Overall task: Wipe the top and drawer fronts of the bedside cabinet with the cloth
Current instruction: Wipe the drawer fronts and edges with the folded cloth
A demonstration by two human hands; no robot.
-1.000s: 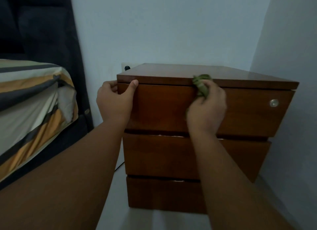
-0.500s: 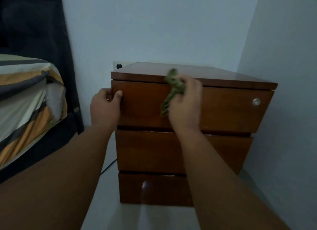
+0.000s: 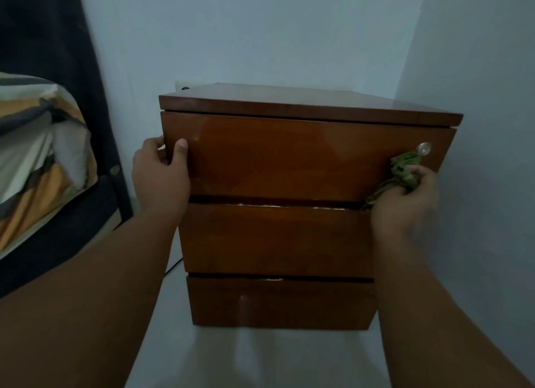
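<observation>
Right hand point(image 3: 405, 196) fisted around green cloth point(image 3: 401, 172), pressed on top drawer front point(image 3: 289, 159) at right of frame, just below the round lock point(image 3: 423, 148). Left hand point(image 3: 160, 176) grips the cabinet point(image 3: 278, 243) left edge (thumb on the front). Striped bedding point(image 3: 34, 144) far left.

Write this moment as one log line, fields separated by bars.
step: wiping top drawer front | right hand: cloth at right end, below lock | left hand: gripping cabinet's left edge
</observation>
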